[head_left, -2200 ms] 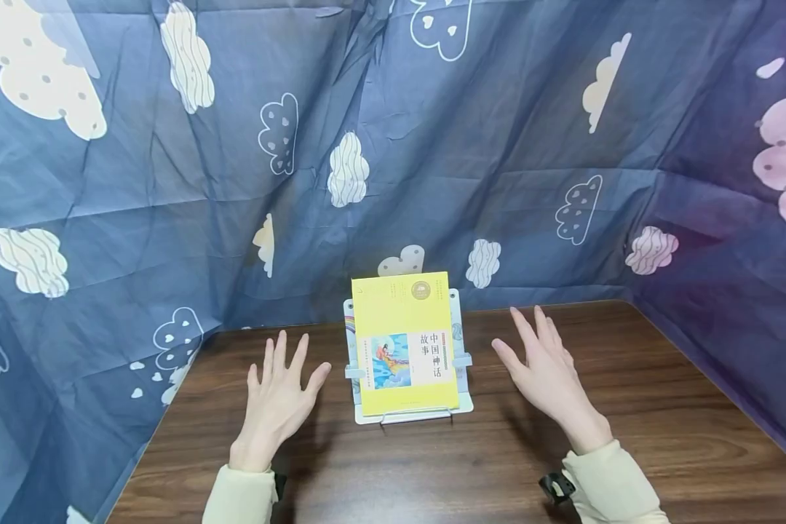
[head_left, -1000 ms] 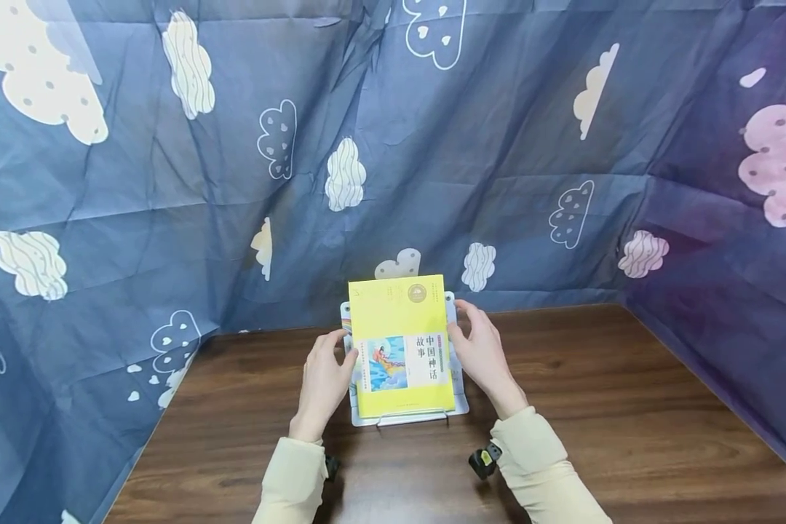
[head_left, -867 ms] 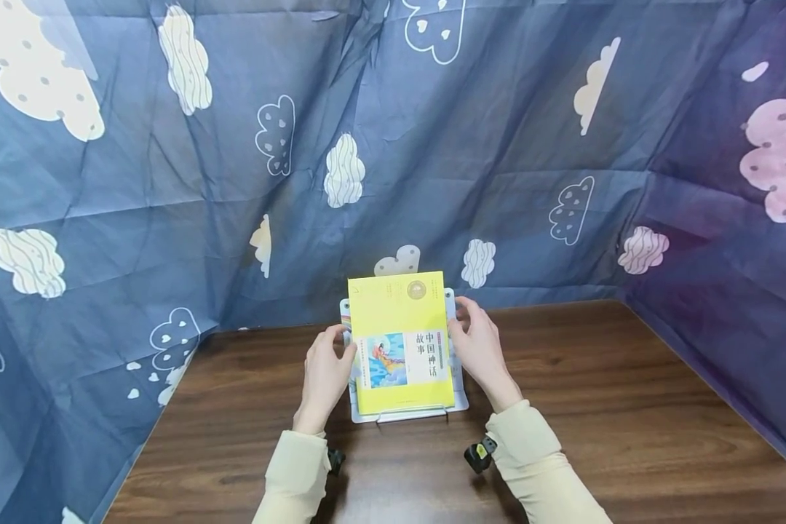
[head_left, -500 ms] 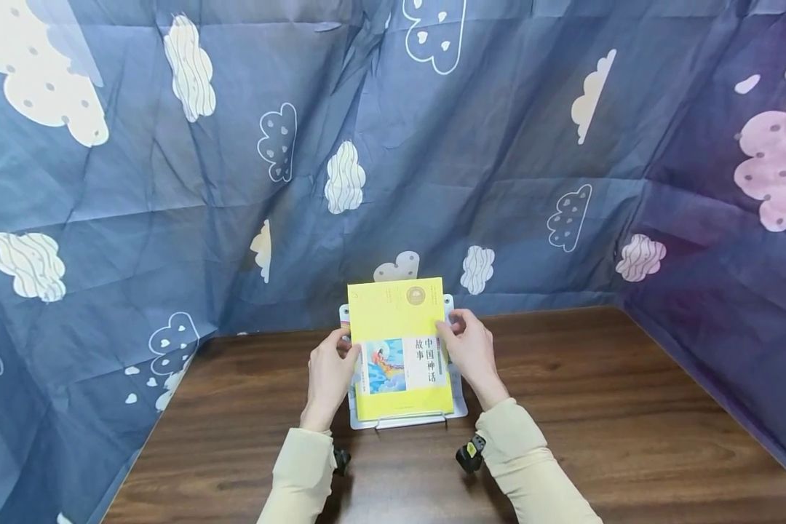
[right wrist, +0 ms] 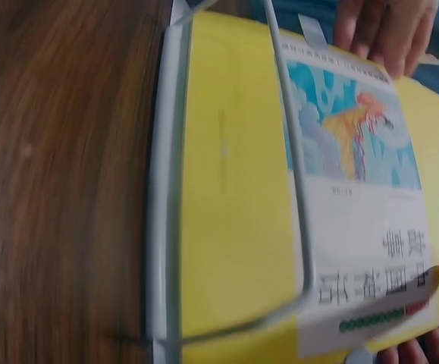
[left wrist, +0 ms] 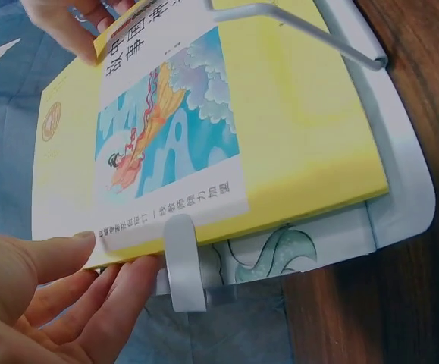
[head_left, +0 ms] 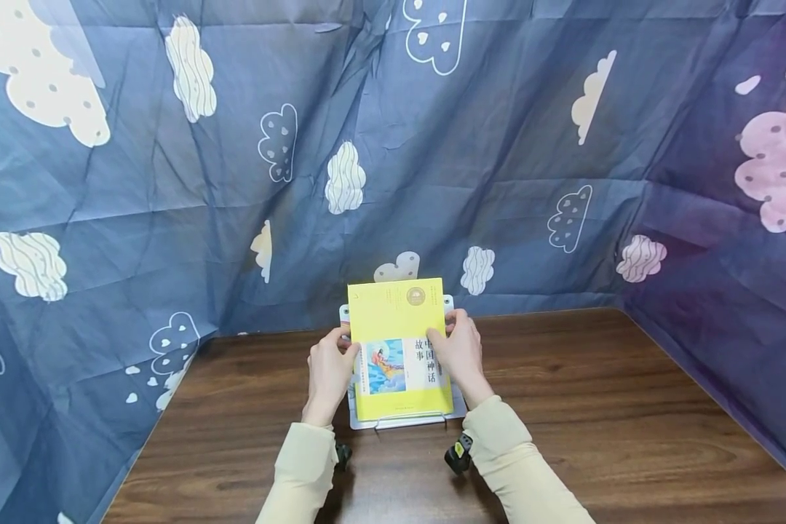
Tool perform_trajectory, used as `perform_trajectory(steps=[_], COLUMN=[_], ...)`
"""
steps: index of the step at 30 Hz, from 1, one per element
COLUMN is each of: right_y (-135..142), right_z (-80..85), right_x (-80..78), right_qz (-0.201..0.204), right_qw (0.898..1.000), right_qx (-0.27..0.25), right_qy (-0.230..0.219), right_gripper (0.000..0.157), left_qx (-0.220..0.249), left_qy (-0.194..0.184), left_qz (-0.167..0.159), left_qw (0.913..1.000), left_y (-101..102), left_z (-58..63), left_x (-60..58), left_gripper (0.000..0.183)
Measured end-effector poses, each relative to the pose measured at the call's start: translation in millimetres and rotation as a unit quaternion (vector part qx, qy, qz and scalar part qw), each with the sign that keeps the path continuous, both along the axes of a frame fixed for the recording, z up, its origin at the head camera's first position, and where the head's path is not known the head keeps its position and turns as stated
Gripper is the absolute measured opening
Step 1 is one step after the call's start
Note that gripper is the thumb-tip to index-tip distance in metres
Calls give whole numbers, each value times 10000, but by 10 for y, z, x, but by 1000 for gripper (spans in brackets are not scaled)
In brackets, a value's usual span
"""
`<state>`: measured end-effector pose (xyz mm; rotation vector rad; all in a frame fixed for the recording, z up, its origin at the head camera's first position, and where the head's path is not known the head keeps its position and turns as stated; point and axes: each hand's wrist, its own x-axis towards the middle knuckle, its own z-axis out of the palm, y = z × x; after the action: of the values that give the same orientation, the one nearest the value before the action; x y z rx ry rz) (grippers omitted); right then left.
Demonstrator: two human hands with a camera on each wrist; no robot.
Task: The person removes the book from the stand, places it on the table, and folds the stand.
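A yellow book with Chinese characters and a small picture on its cover leans upright on a pale book stand. At its left edge, my left hand pinches it, thumb on the cover and fingers behind. My right hand grips the right edge, its thumb lying further in, beside the printed title. Whether the fingers behind also reach round the stand, I cannot tell. A wire holder crosses the lower cover, and a pale clip overlaps the side edge near my left fingers.
The stand rests on a dark wooden table. Behind and along the sides hangs a blue curtain printed with clouds. Each wrist carries a black camera, the right one showing a yellow patch.
Both hands have come inward from beside the stand, where their fingers were spread, to the book's edges. Over the last half second the right thumb has slid further left onto the cover.
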<state>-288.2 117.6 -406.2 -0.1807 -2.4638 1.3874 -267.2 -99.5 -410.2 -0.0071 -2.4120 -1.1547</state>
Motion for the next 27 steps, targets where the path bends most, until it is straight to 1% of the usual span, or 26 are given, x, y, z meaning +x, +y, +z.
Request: perform_trajectory(steps=[6, 10, 13, 19, 23, 27], right_y=[-50, -49, -49, -70, -92, -105], right_z=[14, 36, 55, 92, 102, 101], right_x=[22, 34, 37, 8, -10, 3], right_qz=[-61, -79, -127, -169, -176, -167], right_qw=[9999, 9999, 9998, 9998, 9997, 9995], right_qx=[-42, -111, -119, -109, -158, -198], right_qy=[-108, -89, -40, 31, -57, -152], right_gripper=[40, 39, 38, 35, 36, 37], left_qx=[-30, 19, 29, 85, 142, 156], left_qy=[25, 6, -22, 59, 82, 120], left_qz=[70, 92, 56, 17, -9, -33], left_qw=[10000, 10000, 10000, 9999, 9999, 9998], left_y=[13, 18, 24, 19, 2, -8], left_z=[-22, -23, -15, 36, 46, 31], left_x=[-7, -16, -31, -70, -86, -93], left_gripper=[24, 23, 23, 23, 21, 19])
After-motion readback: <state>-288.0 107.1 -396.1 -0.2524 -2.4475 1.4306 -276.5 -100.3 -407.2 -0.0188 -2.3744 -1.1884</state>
